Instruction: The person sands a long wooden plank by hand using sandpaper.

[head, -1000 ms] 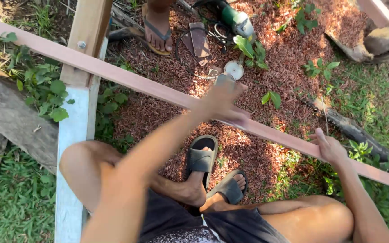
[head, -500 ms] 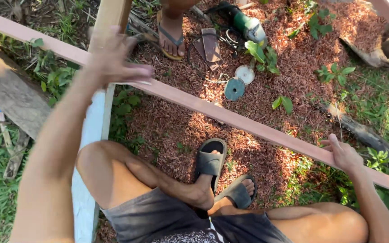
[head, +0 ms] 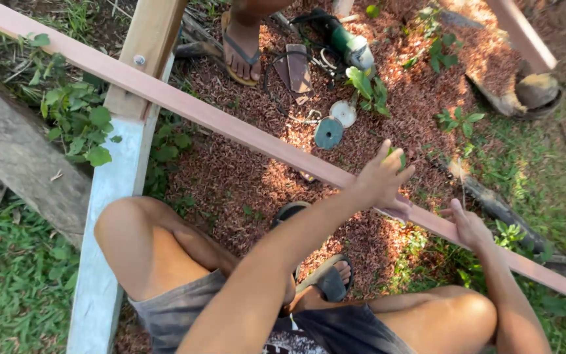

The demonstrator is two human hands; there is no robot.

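- Ground point(head: 244, 177): reddish wood chips at centre, grass at nine and four o'clock.
- Beam point(head: 109, 216): pale, upright, running from eleven to seven o'clock.
- Batten point(head: 230, 124): long pinkish strip, slanting from ten to four o'clock across the beam (a bolt sits near the crossing).
- Left hand point(head: 381, 180): fingers curled over the batten's top at three o'clock, grip closed on it.
- Right hand point(head: 470, 226): lower down the batten, just beside the left, grip lightly wrapped on its edge.
- Grinder point(head: 348, 46): green, on the chips at one o'clock.
- Discs point(head: 329, 131): two, beyond the batten.
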